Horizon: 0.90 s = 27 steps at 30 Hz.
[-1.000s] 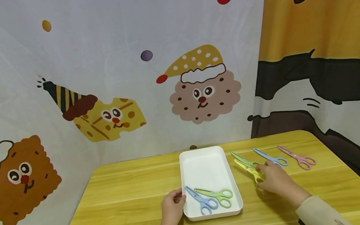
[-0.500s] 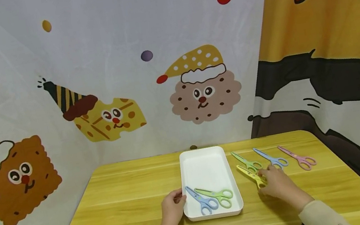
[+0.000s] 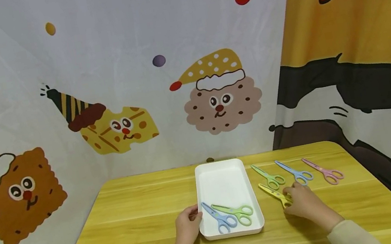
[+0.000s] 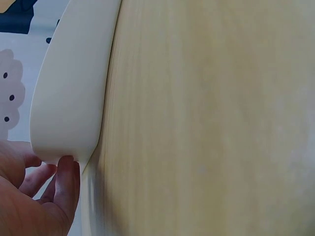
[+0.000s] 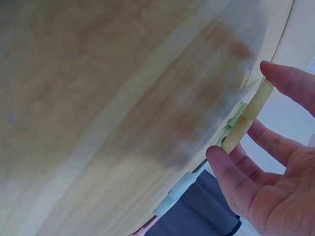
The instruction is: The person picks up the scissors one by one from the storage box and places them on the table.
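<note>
Tray [image 3: 221, 185] on desk [image 3: 139, 228], by far edge; 2 prs scissors [image 3: 218, 217] in near end. 3 prs [image 3: 288, 169] twd desk's far R corner; before leftmost, 1 pr [image 3: 272, 193] in R hand [image 3: 305, 204]. L hand [image 3: 187, 229] at tray's L edge.

Yellow scissors [image 3: 274, 194], white tray [image 3: 222, 182]
The scissors (pinched at the handles) point upper left, right of lower centre; the shallow, rectangular tray sits lower centre.

Looks forward and down from the head, well back from the fingers [image 3: 191, 210]. From 2 wrists, looks close along left hand [image 4: 39, 196] and right hand [image 5: 270, 182]. Shares with head view white tray [image 3: 222, 185] at left fingertips, yellow scissors [image 3: 273, 193] between right.
</note>
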Each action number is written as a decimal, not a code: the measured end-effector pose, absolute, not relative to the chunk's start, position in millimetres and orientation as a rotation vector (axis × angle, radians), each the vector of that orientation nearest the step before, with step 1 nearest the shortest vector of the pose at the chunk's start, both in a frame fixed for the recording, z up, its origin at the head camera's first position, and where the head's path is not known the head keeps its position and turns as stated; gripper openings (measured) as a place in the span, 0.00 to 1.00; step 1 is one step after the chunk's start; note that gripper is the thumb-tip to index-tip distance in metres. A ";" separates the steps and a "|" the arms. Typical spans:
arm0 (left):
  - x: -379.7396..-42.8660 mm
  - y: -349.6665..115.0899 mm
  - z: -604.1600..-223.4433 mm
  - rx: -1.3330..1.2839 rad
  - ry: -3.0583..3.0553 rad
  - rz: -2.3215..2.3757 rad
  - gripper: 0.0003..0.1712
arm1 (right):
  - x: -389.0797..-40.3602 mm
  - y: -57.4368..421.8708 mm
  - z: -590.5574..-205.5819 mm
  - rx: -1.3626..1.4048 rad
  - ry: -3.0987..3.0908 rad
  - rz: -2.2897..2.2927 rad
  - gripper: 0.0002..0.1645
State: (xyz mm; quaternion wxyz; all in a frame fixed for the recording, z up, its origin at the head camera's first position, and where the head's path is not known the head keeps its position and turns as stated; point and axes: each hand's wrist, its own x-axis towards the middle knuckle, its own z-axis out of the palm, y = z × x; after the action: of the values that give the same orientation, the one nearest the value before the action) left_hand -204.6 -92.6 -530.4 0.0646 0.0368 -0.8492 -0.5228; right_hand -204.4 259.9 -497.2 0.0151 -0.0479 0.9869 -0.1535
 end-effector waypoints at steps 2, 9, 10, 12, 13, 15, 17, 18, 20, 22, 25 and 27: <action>-204.6 -92.6 -530.6 0.113 -2.563 -1.576 0.15 | -204.1 260.6 -498.2 -0.148 3.064 -0.472 0.32; -205.3 -92.7 -532.0 0.114 -2.567 -1.572 0.15 | -199.7 259.6 -498.6 -0.144 3.035 -0.451 0.32; -205.5 -92.8 -532.1 0.113 -2.568 -1.571 0.15 | -199.0 259.1 -498.9 -0.148 3.039 -0.446 0.32; -205.8 -93.0 -532.4 0.106 -2.569 -1.567 0.15 | -197.7 257.7 -498.9 -0.144 3.045 -0.436 0.32; -206.0 -93.0 -532.5 0.105 -2.571 -1.567 0.15 | -197.3 257.2 -499.1 -0.141 3.048 -0.431 0.32; -206.0 -93.0 -532.4 0.104 -2.572 -1.568 0.15 | -196.6 256.1 -499.3 -0.132 3.047 -0.426 0.32; -205.8 -92.9 -532.0 0.109 -2.569 -1.573 0.15 | -195.8 255.0 -499.4 -0.126 3.045 -0.424 0.32; -205.6 -92.8 -531.7 0.111 -2.567 -1.573 0.15 | -195.5 254.5 -499.4 -0.126 3.042 -0.420 0.32; -205.4 -92.5 -531.4 0.120 -2.566 -1.577 0.15 | -195.0 253.6 -499.3 -0.127 3.037 -0.419 0.32; -205.4 -92.4 -531.1 0.127 -2.562 -1.582 0.15 | -194.4 252.8 -499.2 -0.126 3.036 -0.414 0.32; -206.1 -92.4 -531.7 0.128 -2.560 -1.578 0.15 | -194.2 252.0 -499.4 -0.127 3.034 -0.409 0.31; -206.7 -92.5 -532.0 0.138 -2.561 -1.578 0.15 | -194.2 251.7 -499.4 -0.129 3.031 -0.406 0.31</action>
State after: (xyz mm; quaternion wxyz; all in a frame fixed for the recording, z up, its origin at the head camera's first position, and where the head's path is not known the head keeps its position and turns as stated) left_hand -206.7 -92.5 -532.0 0.0649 0.0456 -0.8487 -0.5229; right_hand -194.2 251.7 -499.4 0.0404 -0.0423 0.9894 -0.1326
